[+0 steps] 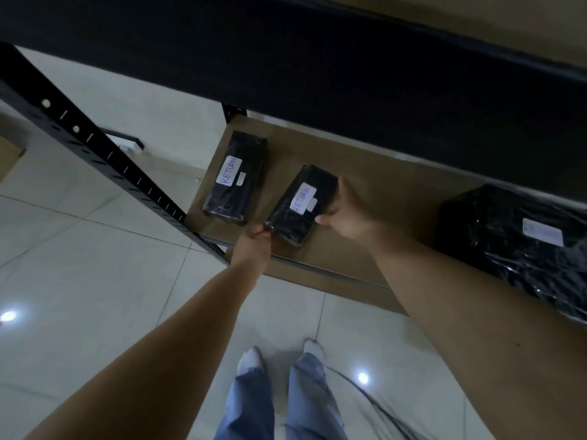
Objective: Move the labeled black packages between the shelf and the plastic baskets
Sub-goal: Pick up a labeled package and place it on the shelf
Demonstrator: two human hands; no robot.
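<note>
A: Where's the package?

B: The black plastic-wrapped package with the white RETURN label (301, 204) lies on the brown shelf board (381, 192) between your hands. Your left hand (254, 239) pinches its near corner; your right hand (346, 208) grips its right edge.

A: Around it?

B: A second labeled black package (236, 177) lies just left, a larger black wrapped bundle (514, 246) well right. The dark upper shelf (286, 58) overhangs.

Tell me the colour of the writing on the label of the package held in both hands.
Blue writing on a white label, seen in the head view, the only one.
</note>
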